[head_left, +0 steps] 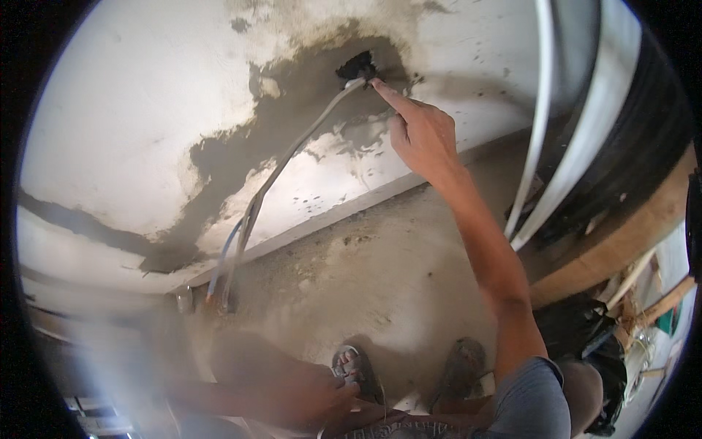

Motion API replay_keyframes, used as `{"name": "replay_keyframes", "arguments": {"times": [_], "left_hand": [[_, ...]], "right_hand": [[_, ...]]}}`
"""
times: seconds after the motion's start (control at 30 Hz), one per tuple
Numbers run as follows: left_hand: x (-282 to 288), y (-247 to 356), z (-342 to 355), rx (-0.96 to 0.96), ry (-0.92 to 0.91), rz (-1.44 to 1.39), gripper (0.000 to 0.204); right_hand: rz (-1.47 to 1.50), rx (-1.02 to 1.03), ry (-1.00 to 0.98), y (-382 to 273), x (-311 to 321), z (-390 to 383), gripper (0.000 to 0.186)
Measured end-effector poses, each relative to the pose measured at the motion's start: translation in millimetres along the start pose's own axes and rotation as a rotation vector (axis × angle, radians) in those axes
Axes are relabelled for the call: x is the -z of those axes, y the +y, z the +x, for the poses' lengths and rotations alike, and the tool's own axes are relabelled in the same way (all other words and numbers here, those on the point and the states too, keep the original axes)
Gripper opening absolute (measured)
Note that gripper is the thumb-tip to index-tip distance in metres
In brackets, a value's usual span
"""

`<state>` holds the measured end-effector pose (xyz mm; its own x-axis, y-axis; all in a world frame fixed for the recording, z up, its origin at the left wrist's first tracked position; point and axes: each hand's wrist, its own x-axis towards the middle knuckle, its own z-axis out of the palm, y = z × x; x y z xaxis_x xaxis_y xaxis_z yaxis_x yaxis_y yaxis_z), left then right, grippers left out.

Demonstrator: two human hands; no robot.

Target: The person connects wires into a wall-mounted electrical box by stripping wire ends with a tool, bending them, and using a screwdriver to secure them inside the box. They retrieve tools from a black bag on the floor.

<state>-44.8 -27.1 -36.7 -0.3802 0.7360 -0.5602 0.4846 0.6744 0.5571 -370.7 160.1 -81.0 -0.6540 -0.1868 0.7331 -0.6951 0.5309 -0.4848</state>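
My right hand (pixel 428 139) reaches up to the white wall (pixel 146 95), its index finger stretched out and the other fingers curled back. The fingertip touches the lower right edge of a dark, ragged hole (pixel 356 66), beside a grey cable (pixel 296 143) that comes out there. The cable hangs down to the left, and its lower end splits into several strands, one of them blue. Fresh grey mortar (pixel 285 99) surrounds the hole and runs down the wall in a band. Low in front of my body is my left hand (pixel 318 395), hazy, its fingers hard to make out.
Two white pipes or hoses (pixel 542 110) rise on the right, before a large dark round object (pixel 636 132). Black plastic bags (pixel 578 329) and wooden pieces (pixel 665 300) lie at lower right. My sandalled feet (pixel 358 369) stand on the dusty concrete floor (pixel 351 285).
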Motion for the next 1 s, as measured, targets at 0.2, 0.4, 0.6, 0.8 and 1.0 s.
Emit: {"name": "replay_keyframes", "arguments": {"times": [0.2, 0.4, 0.6, 0.8, 1.0], "left_hand": [[17, 23, 10, -0.106, 0.15, 0.008, 0.038], [-1, 19, 12, -0.154, 0.256, 0.105, 0.041], [-2, 17, 16, -0.118, 0.089, 0.067, 0.041], [-3, 19, 13, -0.158, 0.147, -0.005, 0.041], [-2, 24, 15, -0.124, 0.064, 0.039, 0.044]], "right_hand": [[-0.084, 0.07, -0.037, 6, 18, 11, 0.048], [0.063, 0.081, 0.022, 17, 3, 4, 0.047], [-0.233, 0.113, -0.175, 11, -2, 32, 0.048], [-0.02, -0.065, -0.273, -4, 26, 38, 0.047], [-0.013, -0.024, -0.215, -4, -2, 6, 0.051]]}}
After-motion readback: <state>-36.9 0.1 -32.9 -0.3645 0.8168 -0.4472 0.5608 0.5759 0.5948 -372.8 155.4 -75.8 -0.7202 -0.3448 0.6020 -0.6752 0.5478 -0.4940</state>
